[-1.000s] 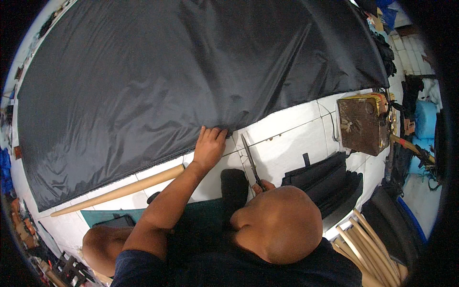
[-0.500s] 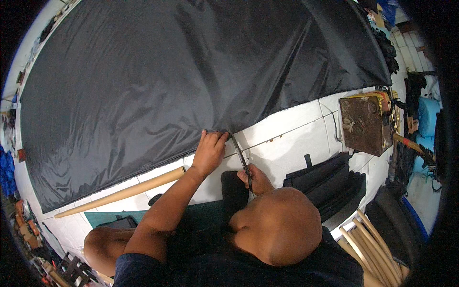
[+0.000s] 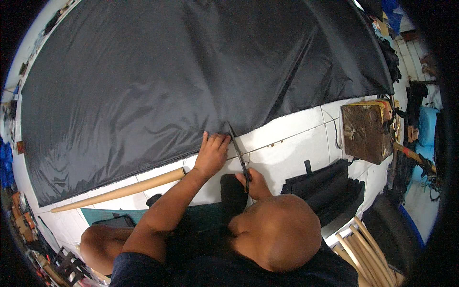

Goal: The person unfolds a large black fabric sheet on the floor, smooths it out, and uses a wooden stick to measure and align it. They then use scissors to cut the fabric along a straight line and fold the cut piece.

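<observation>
A large sheet of shiny black fabric (image 3: 143,86) is spread over the floor in front of me. At its near edge my left hand (image 3: 212,154) is closed on the cloth, with the fingertips on top and the thumb side partly hidden. My right hand (image 3: 258,184) grips the handles of a pair of long dark scissors (image 3: 240,152). Their blades point away from me, and a pointed tip shows against the fabric just right of my left fingers. Part of the handles is hidden behind my right fingers.
A tan tapered roll (image 3: 124,190) lies along the fabric's near edge, beside a green cutting mat (image 3: 153,214). To the right are folded black pieces (image 3: 325,191), a worn brown box (image 3: 366,133) and several tan tubes (image 3: 366,251). White tiles (image 3: 296,136) show between them.
The scissors' tip has moved farther over the fabric edge, and a blade now shows on top of the cloth. My left hand stays at the edge. The whole view has shifted slightly.
</observation>
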Available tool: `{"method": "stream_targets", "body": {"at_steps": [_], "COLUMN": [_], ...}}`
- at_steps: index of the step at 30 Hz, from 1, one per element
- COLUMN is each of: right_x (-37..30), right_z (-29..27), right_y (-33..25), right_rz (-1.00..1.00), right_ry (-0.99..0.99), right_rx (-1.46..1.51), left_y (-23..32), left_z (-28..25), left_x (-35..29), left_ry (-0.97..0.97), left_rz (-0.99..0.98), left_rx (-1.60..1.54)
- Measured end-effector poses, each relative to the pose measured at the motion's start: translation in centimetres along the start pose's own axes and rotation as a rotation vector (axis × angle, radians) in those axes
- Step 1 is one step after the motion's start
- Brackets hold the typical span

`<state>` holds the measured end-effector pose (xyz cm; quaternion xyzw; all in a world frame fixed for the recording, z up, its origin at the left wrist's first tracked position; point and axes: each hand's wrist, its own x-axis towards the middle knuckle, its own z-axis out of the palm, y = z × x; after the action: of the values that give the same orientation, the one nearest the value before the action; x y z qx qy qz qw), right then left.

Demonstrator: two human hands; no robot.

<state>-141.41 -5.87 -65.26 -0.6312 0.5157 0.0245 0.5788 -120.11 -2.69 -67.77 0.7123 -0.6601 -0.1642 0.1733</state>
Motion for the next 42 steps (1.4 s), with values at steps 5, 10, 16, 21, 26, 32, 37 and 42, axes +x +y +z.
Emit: {"method": "stream_targets", "body": {"at_steps": [5,10,16,21,26,32,37,42], "right_x": [1.0,3.3,3.7,4.4,7.1,8.0,8.5,13.2], "right_z": [-0.2,0.2,0.8,0.7,0.5,0.7,-0.2,-0.4], "right_y": [-0.6,-2.5,-1.6,-2.3,-5.2,-4.5,-7.2,-8.6], "right_rz": [-0.097,-0.068,-0.122,-0.157,-0.111,-0.167,-0.141,-0.103], "right_ry": [0.032,0.036,0.079,0.096,0.093,0.127,0.084,0.051], "right_rx": [-0.013,-0.022,-0.017,-0.034,-0.006,-0.008,0.022,-0.041], "left_y": [0.0,0.2,-0.1,0.4,-0.2,-0.3,-0.5,0.2], "left_z": [-0.2,-0.4,0.0,-0.7,0.0,0.6,0.5,-0.1], "left_x": [0.1,0.1,-0.1,0.2,-0.3,-0.2,-0.3,-0.1], "left_ry": [-0.036,-0.07,-0.097,-0.111,-0.099,-0.09,-0.145,-0.12], "left_rz": [0.019,0.016,0.006,-0.002,0.025,0.045,0.043,0.04], "left_rx": [0.01,0.039,0.021,0.01,0.044,0.034,0.066,0.075]}}
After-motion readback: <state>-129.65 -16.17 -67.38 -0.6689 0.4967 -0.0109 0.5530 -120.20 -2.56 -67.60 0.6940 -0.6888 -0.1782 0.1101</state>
